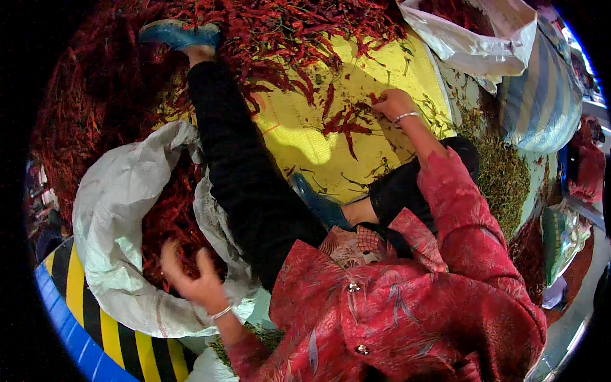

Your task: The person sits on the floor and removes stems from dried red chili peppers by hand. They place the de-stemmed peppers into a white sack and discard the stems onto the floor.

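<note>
Over the mouth of a white woven sack [112, 205], my left hand [195, 277] is slightly blurred, its fingers spread and holding nothing. Dried red chili peppers [174, 215] fill the sack. On the other side, my right hand [396, 105] pinches a small red chili [373, 98] above a yellow woven sheet [305, 167]; most of that chili is hidden by the fingers. Just left of this hand, a few loose red chilies [346, 126] lie on the sheet among scattered stems [358, 184].
A large heap of red chilies [286, 24] covers the sheet's far end. My outstretched leg [238, 167] lies between sheet and sack. At right are an open white sack [477, 52], a striped sack [542, 100] and a pile of stems [501, 191]. A yellow-black striped band [107, 324] borders the lower left.
</note>
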Demonstrator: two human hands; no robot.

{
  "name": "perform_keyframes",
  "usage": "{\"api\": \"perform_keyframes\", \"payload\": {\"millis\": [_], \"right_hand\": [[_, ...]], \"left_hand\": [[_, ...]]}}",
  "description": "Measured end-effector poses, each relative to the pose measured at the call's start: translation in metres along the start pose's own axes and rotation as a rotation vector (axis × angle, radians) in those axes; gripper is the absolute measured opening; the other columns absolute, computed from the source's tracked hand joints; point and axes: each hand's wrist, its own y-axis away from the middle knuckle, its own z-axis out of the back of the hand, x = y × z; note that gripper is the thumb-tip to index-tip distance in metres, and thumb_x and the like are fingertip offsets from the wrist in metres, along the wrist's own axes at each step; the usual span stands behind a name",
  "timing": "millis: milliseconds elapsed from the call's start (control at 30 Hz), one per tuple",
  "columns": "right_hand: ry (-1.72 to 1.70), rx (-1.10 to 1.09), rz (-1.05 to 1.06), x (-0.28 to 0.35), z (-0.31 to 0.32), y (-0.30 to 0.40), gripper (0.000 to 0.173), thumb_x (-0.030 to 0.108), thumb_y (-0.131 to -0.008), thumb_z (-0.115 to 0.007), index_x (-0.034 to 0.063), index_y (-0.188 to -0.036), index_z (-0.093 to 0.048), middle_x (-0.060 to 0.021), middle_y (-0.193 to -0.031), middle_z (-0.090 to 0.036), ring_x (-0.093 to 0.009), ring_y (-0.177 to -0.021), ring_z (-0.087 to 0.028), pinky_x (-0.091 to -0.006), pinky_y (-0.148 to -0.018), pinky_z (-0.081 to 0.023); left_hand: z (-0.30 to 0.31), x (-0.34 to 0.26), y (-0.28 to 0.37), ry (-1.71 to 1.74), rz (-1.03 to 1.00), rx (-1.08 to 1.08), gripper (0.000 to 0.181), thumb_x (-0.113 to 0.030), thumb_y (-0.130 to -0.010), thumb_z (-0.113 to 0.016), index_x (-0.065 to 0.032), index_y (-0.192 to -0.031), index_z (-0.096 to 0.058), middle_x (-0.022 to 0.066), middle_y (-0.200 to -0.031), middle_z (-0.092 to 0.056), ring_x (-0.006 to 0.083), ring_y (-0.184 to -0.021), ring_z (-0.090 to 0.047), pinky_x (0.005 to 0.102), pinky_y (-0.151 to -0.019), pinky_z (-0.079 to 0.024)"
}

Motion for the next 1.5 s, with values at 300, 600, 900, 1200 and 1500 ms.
{"api": "perform_keyframes", "payload": {"millis": [300,600,900,1200,1500], "right_hand": [[-0.542,-0.143,0.1,0.052,0.02,0.132,0.022,0.026,-0.074,-0.066,0.0087,-0.088,-0.065,-0.0112,-0.081,-0.064,-0.026,-0.076,-0.062,-0.0349,-0.067,-0.048],[-0.297,-0.358,0.08,0.012,-0.008,0.044,0.027,0.025,-0.072,-0.066,0.0082,-0.092,-0.062,-0.015,-0.084,-0.061,-0.033,-0.079,-0.059,-0.0401,-0.072,-0.047],[-0.654,-0.208,-0.132,-0.024,-0.017,-0.002,0.029,0.016,-0.072,-0.068,0.0049,-0.097,-0.058,-0.0083,-0.08,-0.059,-0.02,-0.068,-0.058,-0.0299,-0.058,-0.048],[-1.86,0.014,-0.305,-0.003,0.009,0.076,0.017,0.02,-0.084,-0.058,0.008,-0.096,-0.053,-0.0033,-0.076,-0.052,-0.016,-0.069,-0.053,-0.0238,-0.051,-0.036],[-0.798,-0.047,-0.33,0.033,-0.047,0.014,0.041,0.038,-0.069,-0.07,0.0007,-0.084,-0.065,-0.0073,-0.069,-0.061,-0.018,-0.059,-0.055,-0.0292,-0.057,-0.044]], "left_hand": [[-0.21,-0.146,0.028,1.436,0.61,1.196,0.044,-0.025,-0.09,-0.05,0.0039,-0.123,-0.044,0.0138,-0.116,-0.054,0.0202,-0.098,-0.057,0.031,-0.082,-0.047],[-0.257,-0.103,0.033,1.645,1.036,1.242,0.028,-0.023,-0.092,-0.045,0.002,-0.103,-0.051,0.0057,-0.068,-0.054,0.0108,-0.046,-0.042,0.0245,-0.039,-0.034],[-0.272,-0.108,0.021,1.423,0.904,1.022,0.021,-0.014,-0.089,-0.051,0.0039,-0.1,-0.054,0.0061,-0.073,-0.054,0.012,-0.056,-0.053,0.0205,-0.042,-0.037],[-0.267,-0.109,0.01,1.257,0.887,1.032,0.027,-0.022,-0.091,-0.045,0.0002,-0.101,-0.054,0.004,-0.063,-0.053,0.0104,-0.042,-0.043,0.0239,-0.037,-0.033],[-0.264,-0.115,0.006,1.21,0.837,1.05,0.021,-0.021,-0.089,-0.051,-0.0024,-0.093,-0.06,0.0015,-0.058,-0.053,0.007,-0.04,-0.041,0.0222,-0.036,-0.03]]}}
